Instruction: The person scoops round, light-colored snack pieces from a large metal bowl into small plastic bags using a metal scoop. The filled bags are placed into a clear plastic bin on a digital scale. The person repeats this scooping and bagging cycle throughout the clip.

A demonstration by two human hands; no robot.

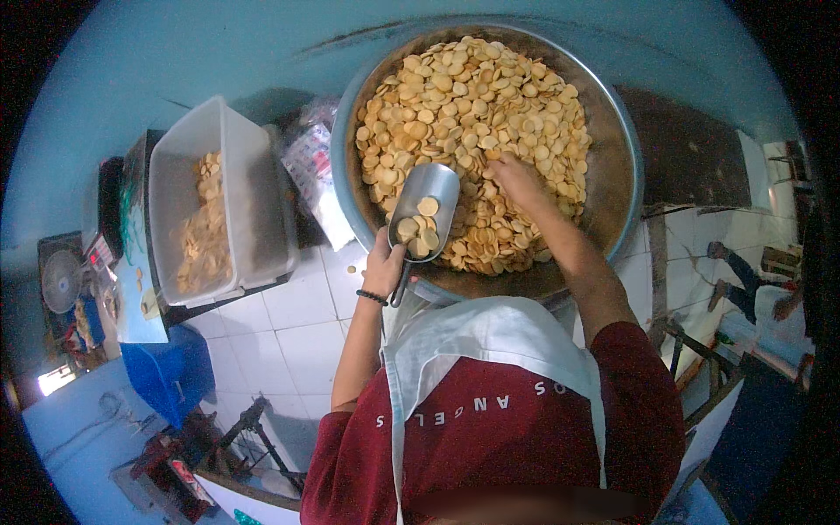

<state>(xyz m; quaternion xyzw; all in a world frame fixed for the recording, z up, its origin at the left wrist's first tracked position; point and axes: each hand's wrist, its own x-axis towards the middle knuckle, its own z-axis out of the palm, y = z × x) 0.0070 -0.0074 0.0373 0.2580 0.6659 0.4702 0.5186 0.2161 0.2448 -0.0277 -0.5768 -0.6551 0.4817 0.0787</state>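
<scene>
A large round metal basin point(620, 157) holds a heap of small, round, flat yellowish crackers point(485, 98). Near the basin's lower left rim, my left hand point(382, 266) grips the handle of a metal scoop point(438, 180), which has several crackers in it. My right hand point(515, 177) reaches into the middle of the heap, its fingertips at the crackers; whether it pinches one cannot be told. A black beaded bracelet is on my left wrist.
Left of the basin stands a translucent plastic bin point(259, 197) with crackers inside, and printed plastic packaging point(315, 164) lies between them. A blue container point(167, 374) is at lower left. Far right, another person's legs point(738, 282) show. A loose cracker point(352, 269) lies on the tiles.
</scene>
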